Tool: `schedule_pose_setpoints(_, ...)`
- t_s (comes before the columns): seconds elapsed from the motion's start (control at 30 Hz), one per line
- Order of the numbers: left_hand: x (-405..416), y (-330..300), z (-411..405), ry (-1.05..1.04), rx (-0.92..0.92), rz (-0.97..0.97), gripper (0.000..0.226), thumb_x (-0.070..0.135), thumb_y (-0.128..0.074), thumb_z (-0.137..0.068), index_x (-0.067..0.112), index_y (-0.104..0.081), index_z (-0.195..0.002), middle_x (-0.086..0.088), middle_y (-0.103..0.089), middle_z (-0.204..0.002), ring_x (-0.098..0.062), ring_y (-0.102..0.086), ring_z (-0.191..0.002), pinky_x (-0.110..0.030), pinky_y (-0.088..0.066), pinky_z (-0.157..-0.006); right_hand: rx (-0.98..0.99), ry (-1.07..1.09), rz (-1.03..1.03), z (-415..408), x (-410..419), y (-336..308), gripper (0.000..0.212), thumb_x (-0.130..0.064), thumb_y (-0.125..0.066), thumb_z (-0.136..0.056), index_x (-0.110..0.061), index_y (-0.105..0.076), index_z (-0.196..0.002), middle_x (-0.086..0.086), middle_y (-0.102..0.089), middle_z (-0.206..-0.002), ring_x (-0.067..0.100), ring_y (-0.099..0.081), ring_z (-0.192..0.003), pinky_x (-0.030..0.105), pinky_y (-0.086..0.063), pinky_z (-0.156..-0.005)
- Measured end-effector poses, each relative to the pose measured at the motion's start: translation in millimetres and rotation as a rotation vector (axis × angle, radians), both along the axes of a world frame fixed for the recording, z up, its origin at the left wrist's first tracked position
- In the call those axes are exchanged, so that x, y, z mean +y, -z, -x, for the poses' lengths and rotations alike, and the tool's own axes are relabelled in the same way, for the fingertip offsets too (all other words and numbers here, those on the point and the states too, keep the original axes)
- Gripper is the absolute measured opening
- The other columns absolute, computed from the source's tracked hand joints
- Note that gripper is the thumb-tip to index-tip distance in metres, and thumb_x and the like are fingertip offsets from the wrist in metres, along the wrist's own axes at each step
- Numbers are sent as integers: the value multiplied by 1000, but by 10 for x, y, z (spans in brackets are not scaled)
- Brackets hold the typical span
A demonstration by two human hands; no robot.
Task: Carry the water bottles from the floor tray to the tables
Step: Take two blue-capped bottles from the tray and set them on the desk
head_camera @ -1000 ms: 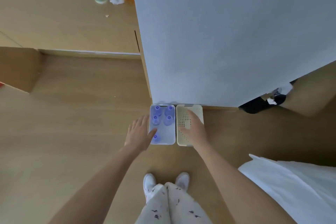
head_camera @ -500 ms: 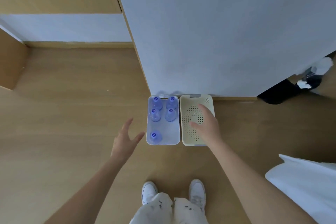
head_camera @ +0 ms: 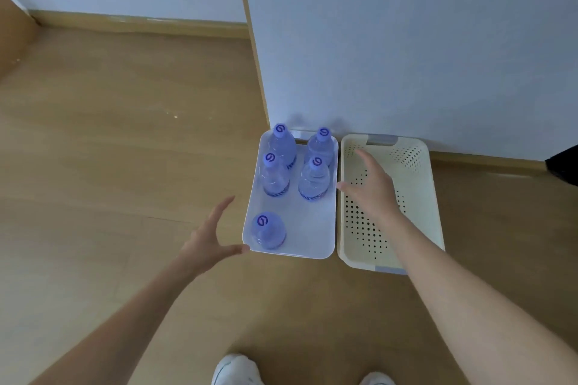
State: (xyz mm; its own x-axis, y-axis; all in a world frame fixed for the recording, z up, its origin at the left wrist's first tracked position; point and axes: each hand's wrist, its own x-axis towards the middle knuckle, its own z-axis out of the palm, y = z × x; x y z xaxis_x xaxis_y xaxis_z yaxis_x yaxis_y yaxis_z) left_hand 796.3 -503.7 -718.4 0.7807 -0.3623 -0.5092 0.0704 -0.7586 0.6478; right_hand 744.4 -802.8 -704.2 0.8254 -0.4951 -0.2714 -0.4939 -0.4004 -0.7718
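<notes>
Both hands have shifted since the earlier frame: left hand [head_camera: 209,237] now by the white tray's [head_camera: 316,228] near-left corner, fingers spread, holding nothing; right hand [head_camera: 370,186] over the cream perforated basket [head_camera: 416,197], fingers apart, thumb toward the tray; five water bottles [head_camera: 269,230] stand upright in the tray on the floor [head_camera: 109,150], four grouped at the far end, one near.

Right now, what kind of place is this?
Likely an indoor room, home or office: wood-look floor, plain white wall panel with baseboard, and a white tray of water bottles set on the floor.
</notes>
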Motion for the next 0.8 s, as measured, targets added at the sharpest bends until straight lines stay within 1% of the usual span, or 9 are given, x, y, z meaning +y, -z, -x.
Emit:
schedule_pose_setpoints(0.13,-104,472,-43,65,-33,91,96,65,-76,-41,75,-17,-118,40,-32,-134,-5,-34,-134,-35,-33,-108,-40,-78,-21,-210,22,532,79,-14,-76,-75,-20,-34,-142,-2,-39,-147,16,-35,-135,21,-27,-100)
schedule_pose_setpoints(0.27,-223,762,-91,52,-41,209,92,57,-77,-43,59,-34,-124,32,-42,-134,5,-37,-129,-21,-28,-104,-105,-115,-61,-366,98,864,76,-13,-79,-71,-16,-40,-136,-3,-49,-133,10,-45,-118,13,-30,-86)
schedule_pose_setpoints(0.33,-254,853,-110,62,-43,231,84,58,-77,-43,59,-42,-119,29,-49,-129,11,-40,-123,-20,-30,-102,-159,-116,-71,-407,124,981,70,-10,-80,-69,-19,-46,-130,-3,-54,-121,11,-51,-110,12,-35,-79)
schedule_pose_setpoints(0.4,-266,918,-128,81,-74,215,80,64,-77,-39,61,-48,-114,28,-51,-125,11,-40,-121,-23,-32,-103,-185,-102,-67,-437,130,1076,70,-10,-81,-68,-20,-47,-128,-4,-56,-120,13,-53,-110,15,-38,-83)
schedule_pose_setpoints(0.5,-324,896,-112,93,-161,187,75,67,-70,-40,62,-44,-110,42,-28,-125,27,-12,-124,-22,-16,-108,-201,-85,-27,-447,144,1201,72,-20,-83,-64,-23,-47,-127,0,-57,-124,19,-54,-114,35,-44,-97)
schedule_pose_setpoints(0.57,-390,891,-78,104,-261,192,72,57,-76,-53,53,-43,-117,46,-17,-119,41,6,-111,-22,-3,-112,-205,-82,18,-444,161,1244,74,-26,-83,-63,-26,-47,-127,-1,-57,-125,22,-53,-116,45,-42,-101)
schedule_pose_setpoints(0.6,-421,908,-62,99,-312,190,70,47,-80,-62,44,-46,-123,45,-17,-121,40,10,-111,-25,0,-115,-206,-77,38,-440,170,1230,74,-26,-83,-64,-25,-46,-128,-1,-56,-127,22,-51,-117,48,-39,-103)
schedule_pose_setpoints(0.73,-516,915,-38,35,-371,167,65,33,-74,-76,32,-41,-132,29,-32,-132,14,-7,-133,-31,-4,-118,-158,-79,82,-413,171,1224,74,-25,-78,-73,-20,-39,-136,-1,-45,-138,16,-36,-128,48,-10,-117)
schedule_pose_setpoints(0.8,-541,913,-53,61,-365,169,65,29,-74,-77,30,-39,-132,39,-33,-120,28,-8,-119,-28,-10,-115,-173,-80,106,-420,186,1241,75,-30,-78,-73,-21,-38,-136,-2,-44,-139,15,-36,-132,45,-2,-118)
